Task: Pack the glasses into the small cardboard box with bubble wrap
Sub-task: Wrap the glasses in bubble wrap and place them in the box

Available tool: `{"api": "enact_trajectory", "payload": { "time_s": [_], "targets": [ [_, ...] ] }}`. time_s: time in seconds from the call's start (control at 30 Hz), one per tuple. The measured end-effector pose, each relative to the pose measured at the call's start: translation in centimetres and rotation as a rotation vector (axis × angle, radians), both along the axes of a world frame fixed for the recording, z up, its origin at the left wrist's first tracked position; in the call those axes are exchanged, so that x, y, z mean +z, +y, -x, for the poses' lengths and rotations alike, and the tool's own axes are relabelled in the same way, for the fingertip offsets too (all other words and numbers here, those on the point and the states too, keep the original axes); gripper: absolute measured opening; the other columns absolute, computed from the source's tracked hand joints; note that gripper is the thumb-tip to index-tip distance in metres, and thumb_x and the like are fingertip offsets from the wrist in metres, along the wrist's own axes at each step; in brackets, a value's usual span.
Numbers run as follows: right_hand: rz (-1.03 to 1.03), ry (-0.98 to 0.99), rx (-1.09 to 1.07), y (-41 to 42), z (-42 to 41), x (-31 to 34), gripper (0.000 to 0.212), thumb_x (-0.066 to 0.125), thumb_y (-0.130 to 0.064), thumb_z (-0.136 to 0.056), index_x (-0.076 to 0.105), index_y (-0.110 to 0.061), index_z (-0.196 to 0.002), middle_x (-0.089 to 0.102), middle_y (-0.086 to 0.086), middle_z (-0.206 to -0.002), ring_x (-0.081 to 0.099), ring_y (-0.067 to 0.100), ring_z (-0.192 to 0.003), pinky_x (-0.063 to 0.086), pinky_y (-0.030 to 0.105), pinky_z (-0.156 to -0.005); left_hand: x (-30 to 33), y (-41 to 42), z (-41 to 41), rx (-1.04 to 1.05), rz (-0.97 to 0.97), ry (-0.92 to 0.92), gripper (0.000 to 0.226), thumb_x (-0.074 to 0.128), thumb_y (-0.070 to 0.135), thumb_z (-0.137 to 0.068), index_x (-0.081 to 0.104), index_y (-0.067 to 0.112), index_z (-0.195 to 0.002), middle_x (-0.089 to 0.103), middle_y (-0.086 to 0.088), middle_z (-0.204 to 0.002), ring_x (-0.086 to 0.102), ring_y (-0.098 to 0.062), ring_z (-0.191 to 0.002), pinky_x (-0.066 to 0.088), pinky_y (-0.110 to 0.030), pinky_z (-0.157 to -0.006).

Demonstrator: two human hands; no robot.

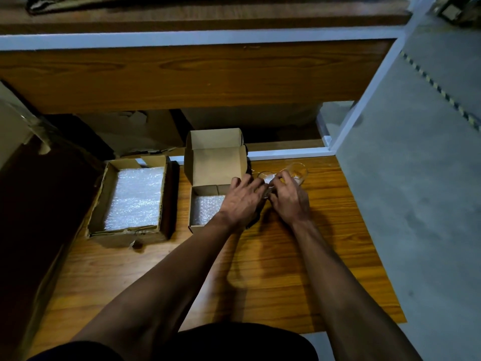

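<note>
A small cardboard box (194, 204) stands open on the wooden table, its lid (214, 162) raised at the back and bubble wrap (207, 208) lining its bottom. Just right of it lie two clear glasses: one (266, 175) between my hands and another (299, 171) farther right. My left hand (243, 198) reaches over the box's right edge and touches the nearer glass. My right hand (289, 198) closes its fingers around the same glass from the right. My fingers hide most of that glass.
A larger, worn cardboard box (97, 209) with a bubble wrap sheet (136, 198) inside sits to the left. Behind the table a white-framed shelf (286, 153) holds flattened cardboard. The table's right edge (364, 230) drops to a grey concrete floor.
</note>
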State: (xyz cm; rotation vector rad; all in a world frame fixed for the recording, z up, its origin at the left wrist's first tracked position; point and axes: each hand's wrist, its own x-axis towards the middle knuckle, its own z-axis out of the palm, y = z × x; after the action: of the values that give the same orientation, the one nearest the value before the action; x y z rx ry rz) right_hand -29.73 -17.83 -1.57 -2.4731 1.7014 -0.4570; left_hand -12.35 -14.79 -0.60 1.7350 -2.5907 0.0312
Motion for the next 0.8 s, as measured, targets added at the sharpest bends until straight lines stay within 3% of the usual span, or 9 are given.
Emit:
{"api": "enact_trajectory", "payload": {
  "time_s": [0.1, 0.23, 0.33, 0.43, 0.6, 0.8],
  "targets": [
    [-0.086, 0.038, -0.043, -0.4, -0.6, 0.9, 0.025, 0.072, -0.024, -0.097, 0.069, -0.017, -0.121, 0.050, 0.005, -0.137, 0.057, 0.023, -0.117, 0.058, 0.033, -0.076, 0.4, -0.2, 0.2, 0.004, -0.017, 0.029, 0.063, 0.068, 0.041, -0.094, 0.047, 0.017, -0.149, 0.046, -0.006, -0.149, 0.039, -0.029, -0.133, 0.036, -0.046, -0.103],
    [-0.141, 0.050, -0.074, -0.6, -0.7, 1.4, 0.025, 0.070, -0.031, -0.098, 0.071, -0.021, -0.121, 0.041, 0.001, -0.143, 0.054, 0.022, -0.122, 0.056, 0.035, -0.078, 0.9, -0.4, -0.3, 0.006, 0.001, 0.066, 0.057, 0.063, 0.044, -0.098, 0.052, 0.019, -0.148, 0.043, -0.006, -0.153, 0.035, -0.028, -0.138, 0.033, -0.046, -0.107],
    [-0.094, -0.016, -0.064, -0.1, -0.5, 1.4, 0.037, 0.072, -0.043, -0.095, 0.062, -0.026, -0.125, 0.045, 0.000, -0.136, 0.055, 0.019, -0.112, 0.053, 0.030, -0.071, 1.3, -0.1, -1.7, 0.045, 0.054, 0.151, 0.057, 0.062, 0.043, -0.097, 0.052, 0.019, -0.147, 0.050, -0.006, -0.147, 0.041, -0.026, -0.131, 0.037, -0.044, -0.103],
    [-0.038, -0.072, -0.020, 0.7, -1.4, 1.6, 0.036, 0.067, -0.053, -0.095, 0.060, -0.025, -0.118, 0.049, -0.001, -0.121, 0.044, 0.011, -0.098, 0.042, 0.028, -0.067, 1.5, 0.6, -4.2, 0.119, 0.120, 0.169, 0.054, 0.054, 0.043, -0.093, 0.053, 0.021, -0.143, 0.054, -0.005, -0.139, 0.046, -0.023, -0.124, 0.039, -0.041, -0.099],
    [0.061, -0.154, 0.233, 1.9, -6.6, 1.6, 0.022, 0.066, -0.040, -0.099, 0.064, -0.018, -0.100, 0.058, 0.000, -0.098, 0.056, 0.017, -0.086, 0.041, 0.028, -0.064, 1.6, 1.9, -9.6, 0.311, 0.206, 0.253, 0.039, 0.066, 0.029, -0.091, 0.057, 0.024, -0.129, 0.056, -0.002, -0.128, 0.051, -0.023, -0.117, 0.044, -0.041, -0.092],
    [0.006, -0.300, 0.442, 3.0, -15.4, 0.9, 0.018, 0.071, -0.030, -0.096, 0.064, -0.014, -0.091, 0.058, 0.001, -0.088, 0.056, 0.017, -0.083, 0.045, 0.032, -0.067, 0.3, 5.1, -17.9, 0.656, 0.284, 0.358, 0.029, 0.061, 0.024, -0.094, 0.058, 0.016, -0.121, 0.058, -0.010, -0.116, 0.052, -0.033, -0.107, 0.045, -0.048, -0.084]
  ]
}}
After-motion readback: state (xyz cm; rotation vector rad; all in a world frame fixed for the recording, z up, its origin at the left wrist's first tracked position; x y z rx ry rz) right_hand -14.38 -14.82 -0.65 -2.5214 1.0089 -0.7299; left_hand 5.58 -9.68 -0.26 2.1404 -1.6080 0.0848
